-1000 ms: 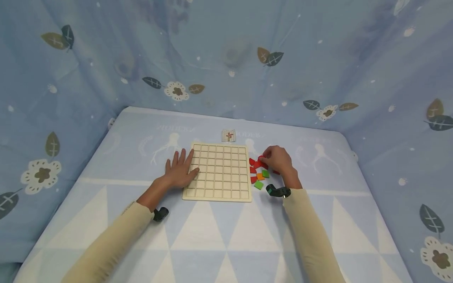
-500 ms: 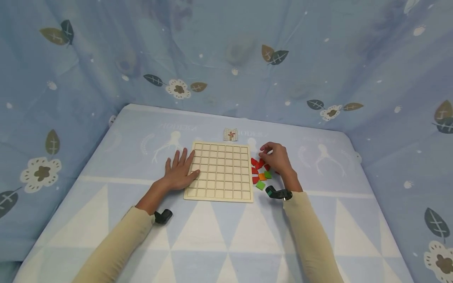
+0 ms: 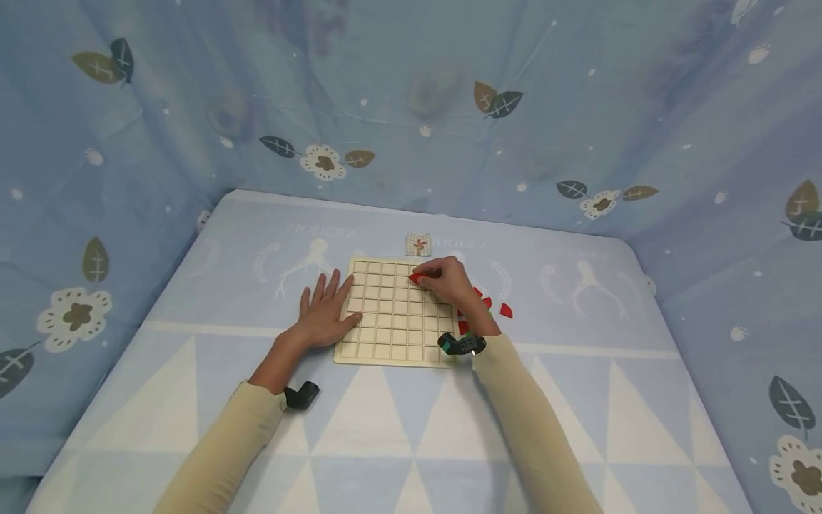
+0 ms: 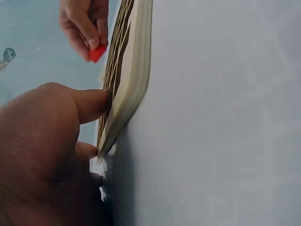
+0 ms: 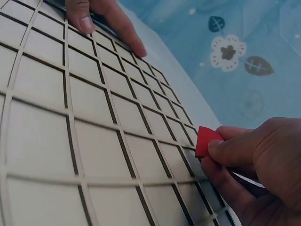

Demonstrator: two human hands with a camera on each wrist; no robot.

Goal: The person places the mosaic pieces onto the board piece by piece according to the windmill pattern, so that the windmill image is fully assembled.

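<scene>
A pale wooden grid board point(image 3: 382, 321) of square recesses lies on the table. My left hand point(image 3: 323, 316) rests on its left edge with fingers spread and straight; in the left wrist view the thumb point(image 4: 91, 104) touches the rim. Over the far right part of the board, my right hand point(image 3: 449, 282) pinches a red piece point(image 5: 205, 141) with a curved edge between thumb and fingers. The same red piece point(image 4: 97, 53) shows in the left wrist view. Beside the board's right edge lie several more red pieces point(image 3: 506, 310), partly hidden behind my right wrist.
A small card point(image 3: 419, 245) printed with a grid and a red pinwheel-like figure lies just beyond the board's far edge. A patterned blue curtain point(image 3: 424, 143) stands behind the table. Each wrist wears a black camera band point(image 3: 462, 344).
My right hand has moved left from the pile of pieces to above the board, carrying a red piece. The left hand stays where it was on the board's edge.
</scene>
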